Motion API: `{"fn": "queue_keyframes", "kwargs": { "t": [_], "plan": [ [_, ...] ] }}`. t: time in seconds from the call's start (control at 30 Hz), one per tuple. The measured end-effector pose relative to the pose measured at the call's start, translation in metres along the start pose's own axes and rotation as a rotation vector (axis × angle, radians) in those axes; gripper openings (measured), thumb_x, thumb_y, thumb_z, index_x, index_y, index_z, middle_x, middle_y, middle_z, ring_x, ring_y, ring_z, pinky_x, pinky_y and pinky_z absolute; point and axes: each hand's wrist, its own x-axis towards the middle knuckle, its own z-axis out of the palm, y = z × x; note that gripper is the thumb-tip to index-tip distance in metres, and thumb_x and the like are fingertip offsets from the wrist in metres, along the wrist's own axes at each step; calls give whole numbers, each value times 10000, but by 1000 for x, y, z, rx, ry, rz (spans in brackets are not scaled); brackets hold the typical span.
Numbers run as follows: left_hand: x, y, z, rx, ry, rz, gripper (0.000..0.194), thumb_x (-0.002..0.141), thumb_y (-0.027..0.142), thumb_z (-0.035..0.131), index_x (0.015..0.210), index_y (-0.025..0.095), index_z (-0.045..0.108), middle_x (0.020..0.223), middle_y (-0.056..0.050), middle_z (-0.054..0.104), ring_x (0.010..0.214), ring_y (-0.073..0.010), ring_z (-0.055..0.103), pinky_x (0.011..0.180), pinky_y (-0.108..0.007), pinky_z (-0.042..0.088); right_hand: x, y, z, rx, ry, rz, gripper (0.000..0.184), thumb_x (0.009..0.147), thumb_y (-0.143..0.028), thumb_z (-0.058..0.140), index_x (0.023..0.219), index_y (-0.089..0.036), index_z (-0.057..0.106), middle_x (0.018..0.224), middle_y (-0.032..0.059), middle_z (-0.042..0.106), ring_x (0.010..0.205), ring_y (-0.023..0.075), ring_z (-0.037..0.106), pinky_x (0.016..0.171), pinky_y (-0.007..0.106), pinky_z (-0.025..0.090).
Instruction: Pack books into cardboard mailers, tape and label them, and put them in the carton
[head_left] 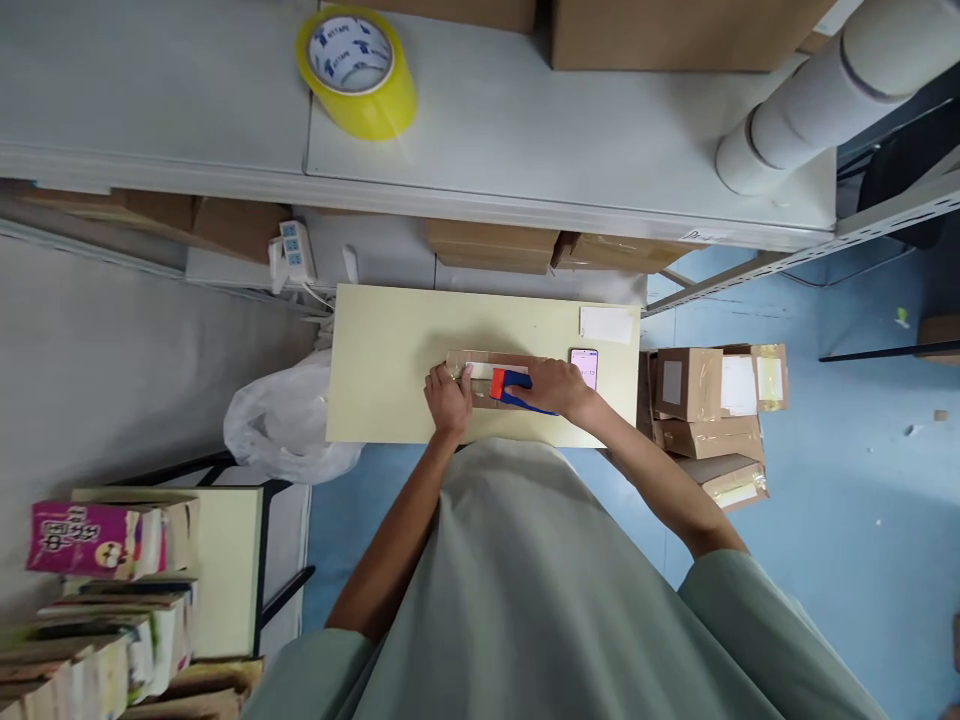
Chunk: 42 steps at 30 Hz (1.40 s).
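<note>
A small, narrow cardboard box lies lengthwise on the cream tabletop in front of me. My left hand grips its left end, with the thumb over the top near a white label strip. My right hand is closed around a red-and-blue tape dispenser. The dispenser's red end points left and rests over the middle of the box, hiding part of it. Just beyond my right wrist lies a phone with its screen lit.
A white paper lies at the table's back right. Above is a shelf with a yellow tape roll. Taped cartons stack right of the table. A plastic bag and books are at left.
</note>
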Motion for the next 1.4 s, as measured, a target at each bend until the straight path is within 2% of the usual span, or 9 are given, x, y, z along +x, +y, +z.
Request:
{"fn": "queue_keyframes", "kwargs": {
  "t": [0.1, 0.23, 0.33, 0.4, 0.6, 0.77, 1.0, 1.2, 1.4],
  "plan": [
    [1, 0, -1, 12, -19, -4, 577, 1101, 663, 333, 1231, 165, 594, 1261, -268, 665, 1300, -419, 619, 1067, -558, 502, -20, 29, -9, 15, -14, 19, 567, 1053, -660, 584, 1280, -167, 750, 1219, 213, 797, 1159, 373, 761, 868, 361, 552],
    [4, 1, -2, 21, -81, -40, 523, 1095, 616, 370, 1231, 157, 582, 1324, -295, 633, 1369, -438, 578, 1101, -575, 477, -50, 95, -19, 14, -56, 90, 640, 1021, -738, 591, 1085, -132, 788, 1034, 227, 803, 1032, 384, 775, 787, 372, 523],
    [7, 1, -1, -9, -104, -51, 465, 1079, 568, 409, 1233, 159, 567, 1360, -311, 612, 1396, -468, 548, 1127, -616, 443, -60, 135, -15, 51, -71, 135, 644, 998, -770, 599, 984, -154, 788, 921, 193, 795, 912, 355, 779, 732, 366, 502],
    [8, 0, 1, -15, -89, -39, 454, 1075, 563, 417, 1229, 163, 566, 1353, -305, 616, 1385, -461, 548, 1153, -618, 424, -56, 146, -6, 47, -68, 145, 618, 999, -745, 614, 1008, -152, 788, 945, 194, 797, 928, 352, 779, 737, 363, 504],
    [10, -10, 7, 25, -70, -12, 430, 1089, 566, 413, 1211, 185, 570, 1294, -253, 629, 1352, -407, 562, 1180, -573, 419, -17, 119, 25, 9, -25, 202, 565, 1032, -599, 658, 1274, -96, 744, 1191, 241, 790, 1131, 352, 768, 856, 350, 536],
    [10, -18, 13, 6, 6, 24, 430, 1095, 610, 415, 1133, 210, 570, 1224, -221, 656, 1274, -388, 599, 1140, -567, 459, -2, 92, 42, -16, 40, 208, 480, 1048, -544, 656, 1226, -114, 776, 1163, 234, 803, 1083, 324, 792, 833, 320, 555],
    [10, -18, 20, -49, 84, 36, 432, 1085, 634, 454, 1038, 224, 579, 1142, -214, 693, 1190, -406, 645, 1096, -578, 501, 6, 72, 54, -57, 108, 162, 365, 1077, -430, 625, 1127, -121, 814, 1106, 237, 813, 1056, 316, 796, 794, 307, 558],
    [11, -17, 18, -109, 62, 50, 442, 1089, 629, 465, 1062, 212, 606, 1162, -219, 691, 1207, -401, 641, 1102, -577, 500, 6, 53, 67, -71, 182, 212, 317, 1064, -338, 621, 1133, -101, 820, 1045, 256, 814, 983, 321, 802, 743, 317, 553],
    [13, -19, 17, -139, 25, 93, 441, 1095, 614, 459, 1066, 201, 611, 1170, -226, 677, 1220, -404, 625, 1112, -579, 490, 13, 56, 76, -9, 260, 271, 286, 1026, -360, 697, 1051, -104, 821, 1061, 255, 811, 1010, 334, 793, 790, 338, 542]
  ]
}}
